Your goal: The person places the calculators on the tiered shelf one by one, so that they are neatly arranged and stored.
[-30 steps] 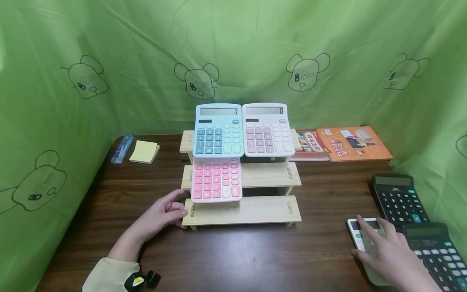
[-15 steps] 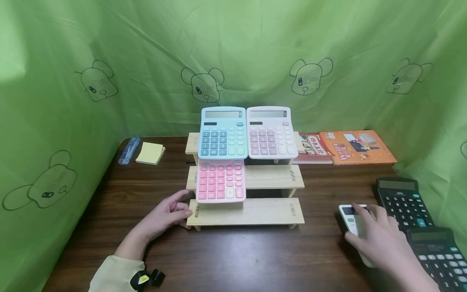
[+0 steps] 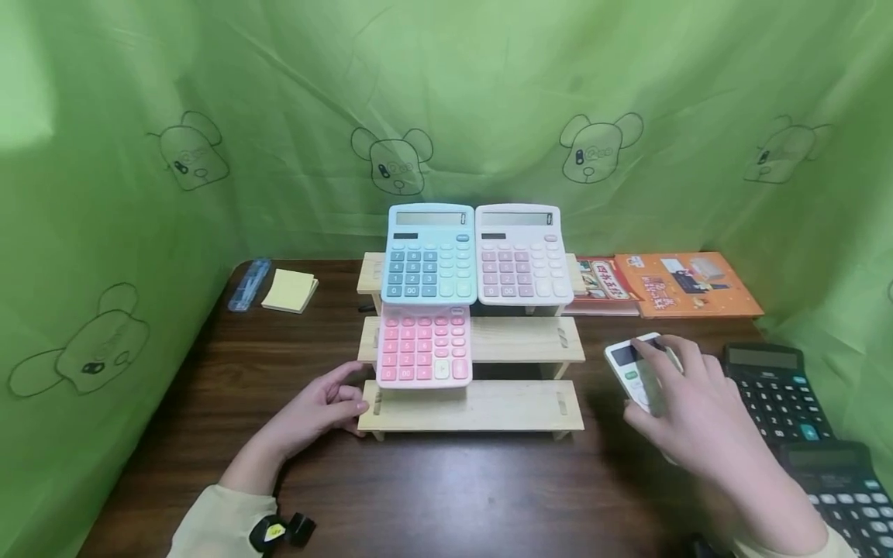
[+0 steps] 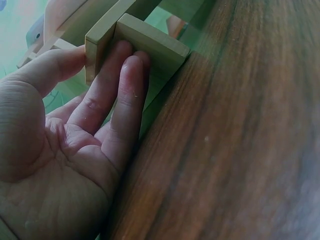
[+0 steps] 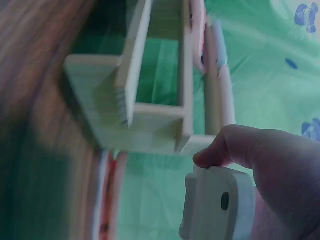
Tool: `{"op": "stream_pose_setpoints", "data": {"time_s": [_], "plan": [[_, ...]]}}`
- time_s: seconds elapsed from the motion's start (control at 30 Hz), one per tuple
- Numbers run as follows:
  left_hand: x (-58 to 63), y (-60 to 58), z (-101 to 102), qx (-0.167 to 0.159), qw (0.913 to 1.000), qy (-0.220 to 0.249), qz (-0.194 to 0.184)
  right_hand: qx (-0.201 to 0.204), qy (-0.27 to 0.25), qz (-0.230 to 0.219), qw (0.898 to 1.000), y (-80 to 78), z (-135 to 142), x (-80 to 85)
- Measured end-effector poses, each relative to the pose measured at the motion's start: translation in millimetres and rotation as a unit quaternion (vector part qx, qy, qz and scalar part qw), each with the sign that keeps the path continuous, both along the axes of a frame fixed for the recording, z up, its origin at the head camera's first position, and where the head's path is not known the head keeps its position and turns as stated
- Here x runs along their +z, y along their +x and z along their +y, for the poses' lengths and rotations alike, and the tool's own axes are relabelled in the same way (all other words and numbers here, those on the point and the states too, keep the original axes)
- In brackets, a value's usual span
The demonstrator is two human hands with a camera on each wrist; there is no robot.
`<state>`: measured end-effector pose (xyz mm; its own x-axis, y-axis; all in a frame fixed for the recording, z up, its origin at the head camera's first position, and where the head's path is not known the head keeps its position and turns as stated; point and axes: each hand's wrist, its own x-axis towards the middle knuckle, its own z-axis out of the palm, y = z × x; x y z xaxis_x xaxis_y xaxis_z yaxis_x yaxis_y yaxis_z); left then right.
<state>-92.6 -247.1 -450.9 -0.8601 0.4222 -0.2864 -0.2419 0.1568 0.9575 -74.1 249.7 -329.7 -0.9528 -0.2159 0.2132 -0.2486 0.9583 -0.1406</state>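
Observation:
A three-step wooden stand (image 3: 474, 407) is in the middle of the table in the head view. Its top step bears a blue calculator (image 3: 431, 271) and a pale lilac calculator (image 3: 526, 271), side by side. Below the blue one leans a pink calculator (image 3: 424, 345) on the middle step. My left hand (image 3: 310, 411) pinches the left end of the lowest step, thumb on the board (image 4: 102, 37) and fingertips beneath it. Right of the stand, my right hand (image 3: 698, 415) grips a white calculator (image 3: 631, 370), tilted and raised off the table; its side shows in the right wrist view.
Two black calculators, one farther (image 3: 770, 387) and one nearer (image 3: 837, 492), lie at the right edge. Behind the stand's right are a red book (image 3: 601, 280) and an orange book (image 3: 691, 283). Yellow sticky notes (image 3: 290, 290) and a translucent blue object (image 3: 249, 285) lie back left. Green cloth (image 3: 488, 93) surrounds the table.
My right hand has lifted the white calculator from beside the black ones and carried it left and away from me, toward the stand. The left hand stays at the lowest step.

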Motion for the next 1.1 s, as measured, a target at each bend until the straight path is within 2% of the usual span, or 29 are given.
{"op": "stream_pose_setpoints", "data": {"time_s": [0.2,0.37,0.83,1.1], "plan": [[-0.2,1.8,0,0.0,1.0,-0.008,0.003,0.051,-0.003,0.013,0.999,-6.8,-30,12.8],[-0.5,1.6,2,-0.004,1.0,0.004,0.005,0.08,-0.001,0.029,0.996,-11.9,-46,13.2],[-1.4,-1.7,-1,-0.002,0.9999,0.01,0.005,0.092,-0.014,0.023,0.995,-21.2,-64,1.3],[-0.4,-0.2,-1,0.0,0.9999,0.014,0.0,0.106,-0.036,0.055,0.992,-22.9,-70,-2.3]]}}
